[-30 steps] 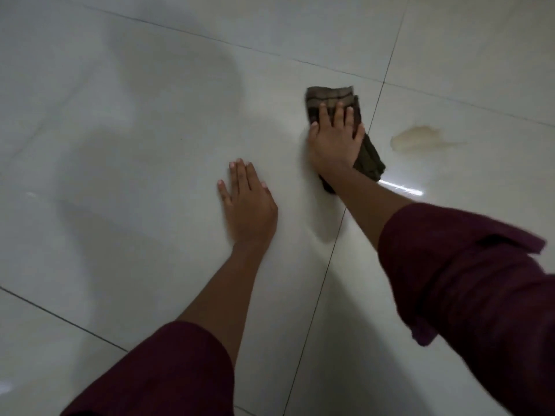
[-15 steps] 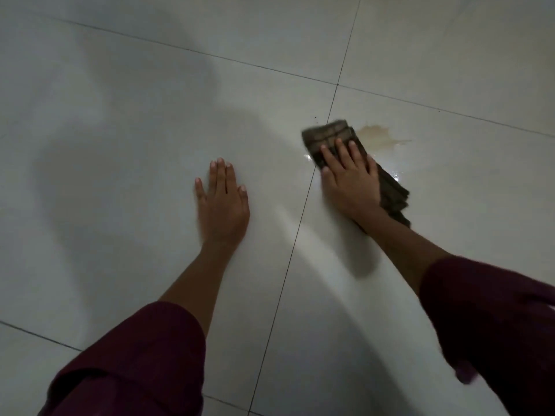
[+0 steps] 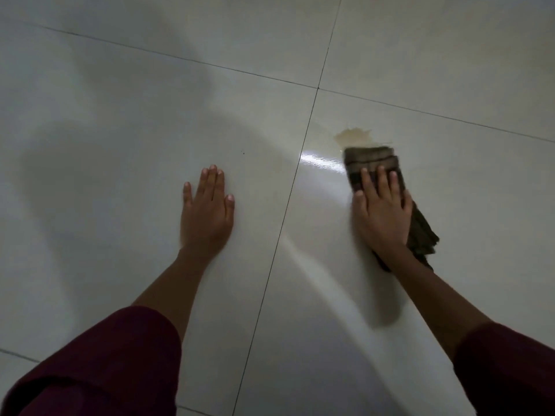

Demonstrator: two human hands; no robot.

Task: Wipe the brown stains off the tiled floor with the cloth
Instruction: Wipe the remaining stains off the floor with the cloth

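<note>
A folded brown striped cloth (image 3: 372,159) lies flat on the glossy white tiled floor (image 3: 120,121). My right hand (image 3: 383,210) presses down on it with fingers spread, covering its middle; the cloth's rear corner sticks out to the right of my wrist. A pale brown stain (image 3: 353,136) shows just beyond the cloth's far edge, partly covered by it. My left hand (image 3: 207,211) rests flat and empty on the neighbouring tile, left of the grout line.
Dark grout lines (image 3: 288,205) cross the floor, one running between my hands. A bright wet glare streak (image 3: 321,162) lies just left of the cloth. Dark red sleeves (image 3: 99,364) cover both forearms at the bottom.
My right hand has slid the cloth rightward across the grout line onto the stained tile, reaching the stain's near edge. My left hand has stayed planted.
</note>
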